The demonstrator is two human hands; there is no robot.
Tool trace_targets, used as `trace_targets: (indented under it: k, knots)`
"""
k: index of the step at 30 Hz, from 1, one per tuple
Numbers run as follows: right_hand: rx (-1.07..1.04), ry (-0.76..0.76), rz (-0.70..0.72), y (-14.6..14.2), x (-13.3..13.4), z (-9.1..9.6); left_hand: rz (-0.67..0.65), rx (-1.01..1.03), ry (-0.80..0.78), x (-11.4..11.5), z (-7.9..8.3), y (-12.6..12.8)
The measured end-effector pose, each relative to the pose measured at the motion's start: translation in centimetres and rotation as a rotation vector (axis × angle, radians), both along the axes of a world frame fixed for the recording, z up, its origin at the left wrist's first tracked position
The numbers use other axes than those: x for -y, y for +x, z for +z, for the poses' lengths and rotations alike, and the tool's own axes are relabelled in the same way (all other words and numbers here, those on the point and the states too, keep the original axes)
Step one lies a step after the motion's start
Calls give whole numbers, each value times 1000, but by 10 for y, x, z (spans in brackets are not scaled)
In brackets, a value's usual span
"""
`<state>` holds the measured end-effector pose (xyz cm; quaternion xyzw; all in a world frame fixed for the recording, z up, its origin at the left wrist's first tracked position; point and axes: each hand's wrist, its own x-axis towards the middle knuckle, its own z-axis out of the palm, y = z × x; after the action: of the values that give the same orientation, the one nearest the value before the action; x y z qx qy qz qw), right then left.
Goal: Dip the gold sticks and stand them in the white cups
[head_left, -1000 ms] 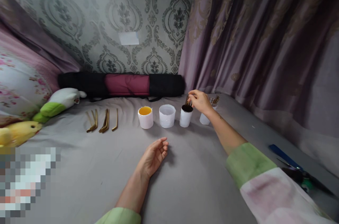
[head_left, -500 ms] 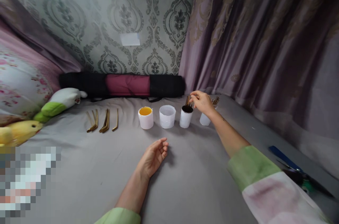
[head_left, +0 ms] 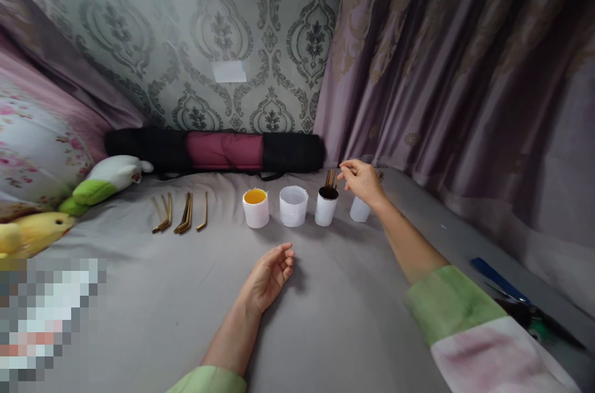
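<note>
Four white cups stand in a row on the grey sheet: one with orange liquid (head_left: 256,207), an empty-looking one (head_left: 293,204), one with dark contents (head_left: 326,204) holding thin gold straws (head_left: 330,178), and a fourth (head_left: 359,209) partly hidden behind my right hand. My right hand (head_left: 362,182) hovers just right of the dark cup, above the fourth cup, fingers loosely apart with nothing seen in them. My left hand (head_left: 269,276) rests on the sheet in front of the cups, palm up, fingers loosely curled and empty. Several bent gold straws (head_left: 180,213) lie to the left.
A black and maroon rolled bag (head_left: 218,150) lies along the patterned wall. Plush toys (head_left: 100,181) and a floral pillow (head_left: 37,151) sit at the left. Purple curtains (head_left: 465,70) hang at the right. Scissors (head_left: 530,312) and a blue strip (head_left: 499,278) lie at the right edge.
My right hand has let go of the straws in the dark cup and drifted right, over the fourth cup. My left hand has not moved.
</note>
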<state>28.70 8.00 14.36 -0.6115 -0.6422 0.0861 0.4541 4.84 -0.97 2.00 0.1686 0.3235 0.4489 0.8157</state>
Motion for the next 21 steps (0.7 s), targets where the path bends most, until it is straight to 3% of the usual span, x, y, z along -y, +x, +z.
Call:
trace_targets:
  k: [9, 21]
  knots:
    - [-52, 18, -32, -3, 13, 0, 9, -4, -3, 1, 0, 0]
    - [-169, -34, -10, -19, 35, -25, 9, 11, 7, 0, -4, -1]
